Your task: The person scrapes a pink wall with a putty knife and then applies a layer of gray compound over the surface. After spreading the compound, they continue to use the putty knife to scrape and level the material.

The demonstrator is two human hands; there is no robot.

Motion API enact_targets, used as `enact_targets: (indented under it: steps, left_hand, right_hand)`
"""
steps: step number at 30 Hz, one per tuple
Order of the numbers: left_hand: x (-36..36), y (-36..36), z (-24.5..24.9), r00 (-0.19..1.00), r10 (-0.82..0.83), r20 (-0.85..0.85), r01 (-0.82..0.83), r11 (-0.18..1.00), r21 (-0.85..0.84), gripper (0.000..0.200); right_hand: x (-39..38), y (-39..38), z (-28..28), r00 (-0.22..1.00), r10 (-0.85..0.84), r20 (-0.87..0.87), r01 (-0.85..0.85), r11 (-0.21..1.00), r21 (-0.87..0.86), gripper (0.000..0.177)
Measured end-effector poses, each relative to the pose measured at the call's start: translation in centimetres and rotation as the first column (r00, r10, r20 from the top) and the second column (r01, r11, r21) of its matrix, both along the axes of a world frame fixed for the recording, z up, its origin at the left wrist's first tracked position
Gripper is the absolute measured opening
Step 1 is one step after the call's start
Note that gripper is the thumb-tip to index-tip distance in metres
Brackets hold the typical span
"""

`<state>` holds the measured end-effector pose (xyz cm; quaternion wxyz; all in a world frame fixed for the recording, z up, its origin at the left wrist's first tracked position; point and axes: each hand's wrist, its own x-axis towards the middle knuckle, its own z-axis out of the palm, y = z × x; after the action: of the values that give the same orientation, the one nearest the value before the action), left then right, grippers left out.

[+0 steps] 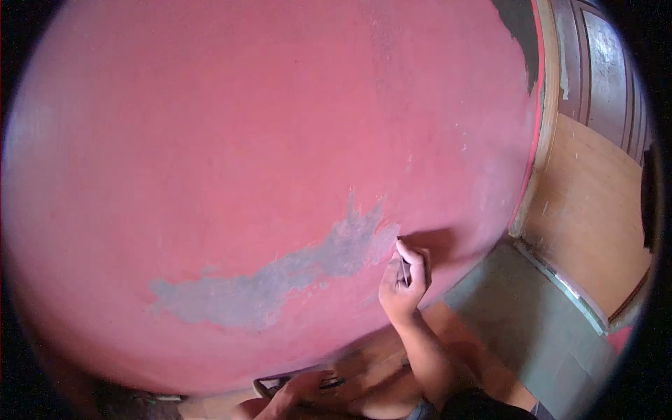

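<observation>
A pink painted wall [231, 154] fills most of the view. An uneven grey patch [238, 297] runs across its lower part, where the pink coat is gone. At the patch's right end, my right hand [406, 280] is closed, with its fingertips against the wall. A thin, blade-like piece [404, 271] shows between its fingers; most of it is hidden. Low at the bottom edge, my left hand [304, 387] is closed beside a dark-rimmed, light object [269, 385], whose kind I cannot make out. The left fingers are partly in shadow.
At right, the wall ends at a wooden frame [549, 77] beside a tan wood panel [588, 210] and a dark panelled door [607, 63]. Greenish floor tiles [511, 301] lie below. Another bare grey area [519, 31] marks the wall's upper right corner.
</observation>
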<state>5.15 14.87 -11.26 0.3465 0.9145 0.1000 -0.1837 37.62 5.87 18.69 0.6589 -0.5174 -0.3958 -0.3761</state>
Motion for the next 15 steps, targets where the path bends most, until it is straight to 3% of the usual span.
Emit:
enact_targets:
  steps: [3,6,10,13,15]
  left_hand:
    - [0.2,-1.8,4.4,0.985,0.096,-0.145,-0.089,0.994,0.057,0.083]
    - [2.4,-3.1,13.0,0.973,0.107,-0.204,-0.115,0.993,-0.029,0.082]
    - [0.3,-0.8,2.9,0.989,0.128,-0.078,-0.132,0.99,-0.056,0.083]
    - [-1.1,0.1,-1.8,0.995,0.091,0.03,-0.087,0.991,-0.101,0.085]
    - [-1.3,0.2,-2.0,0.995,0.08,0.055,-0.072,0.988,-0.137,0.09]
  right_hand:
    - [-0.9,0.4,-0.2,0.955,0.196,-0.224,-0.176,0.979,0.106,0.028]
    - [-0.9,0.7,-0.1,0.971,0.111,-0.211,-0.091,0.991,0.1,0.031]
    - [-0.2,-0.1,0.1,0.999,-0.01,-0.038,0.009,1.0,-0.018,0.034]
    - [-0.3,0.3,-0.1,0.995,0.037,-0.091,-0.034,0.999,0.026,0.034]
    - [-0.5,0.4,0.0,0.995,0.042,-0.088,-0.039,0.999,0.035,0.031]
